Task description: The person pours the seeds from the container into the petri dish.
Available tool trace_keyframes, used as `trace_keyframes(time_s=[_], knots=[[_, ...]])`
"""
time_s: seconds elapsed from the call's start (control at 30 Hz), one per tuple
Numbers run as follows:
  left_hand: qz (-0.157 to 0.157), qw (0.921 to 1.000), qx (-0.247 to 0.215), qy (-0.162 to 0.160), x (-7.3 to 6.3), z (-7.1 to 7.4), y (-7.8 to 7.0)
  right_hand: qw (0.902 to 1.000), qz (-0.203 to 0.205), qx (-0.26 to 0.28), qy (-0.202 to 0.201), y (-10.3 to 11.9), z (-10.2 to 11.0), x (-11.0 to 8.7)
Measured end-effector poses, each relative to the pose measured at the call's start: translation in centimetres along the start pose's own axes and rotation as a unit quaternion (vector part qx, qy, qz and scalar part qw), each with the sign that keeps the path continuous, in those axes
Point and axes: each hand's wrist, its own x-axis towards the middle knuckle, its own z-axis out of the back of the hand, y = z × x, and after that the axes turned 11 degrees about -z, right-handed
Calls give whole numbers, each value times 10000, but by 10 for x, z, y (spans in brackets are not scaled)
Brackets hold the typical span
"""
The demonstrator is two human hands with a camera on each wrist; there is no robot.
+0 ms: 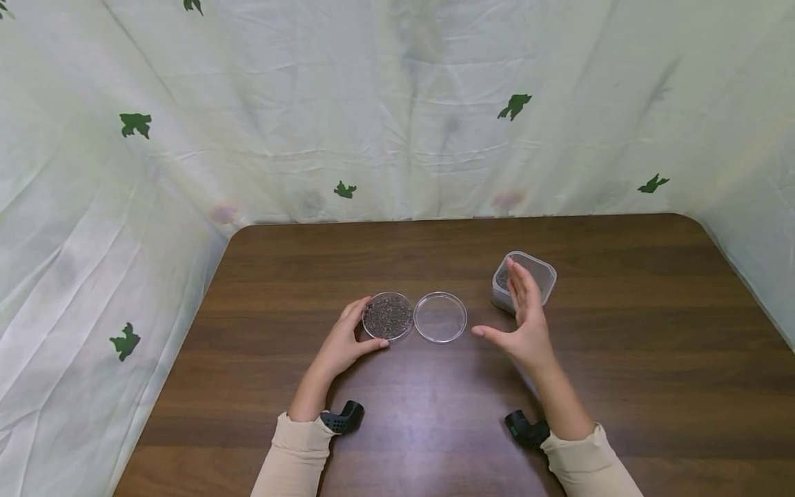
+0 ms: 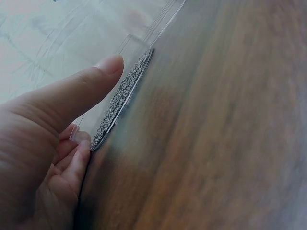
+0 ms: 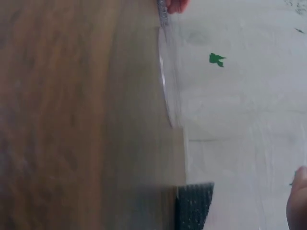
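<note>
A clear petri dish (image 1: 388, 316) filled with small dark grey granules stands on the table. My left hand (image 1: 344, 339) holds it at the rim, thumb on the near side and fingers round the far left side. In the left wrist view the layer of granules (image 2: 122, 98) shows through the dish's clear wall. Touching or nearly touching that dish on its right lies a second clear round dish or lid (image 1: 440, 317), with nothing in it. My right hand (image 1: 526, 324) is raised in front of a translucent plastic tub (image 1: 539, 274), fingers extended and thumb spread, holding nothing.
The tub, partly hidden by the right hand, contains similar dark granules. The brown wooden table (image 1: 435, 428) has rounded back corners. A pale cloth (image 1: 397, 124) with green leaf shapes hangs behind it and along the sides. Each wrist wears a black camera.
</note>
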Motion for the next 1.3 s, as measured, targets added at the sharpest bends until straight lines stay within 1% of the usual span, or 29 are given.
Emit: trace_keyframes(time_s=[0.1,0.23,0.33,0.47,0.57,0.7,1.03,1.3], knots=[[-17,10000,13,-7,0,0,0,9983,-257,-354,388,5,-6,-1],[-14,10000,22,-10,0,0,1,9926,-601,-753,745,5,-10,-2],[-1,10000,19,-6,0,-1,0,9859,-923,-1048,924,3,-11,-3],[5,10000,12,-16,0,0,0,9737,-1384,-1380,1169,-1,-11,-5],[-3,10000,14,-13,0,0,0,9666,-1593,-1496,1336,-6,-11,-6],[-17,10000,24,-10,0,0,0,9621,-1719,-1540,1456,-12,-12,-7],[-44,10000,58,-61,0,-1,0,9542,-1916,-1685,1565,-23,-12,-9],[-96,9998,94,-128,0,-2,2,9434,-2192,-1825,1693,-61,-4,-14]])
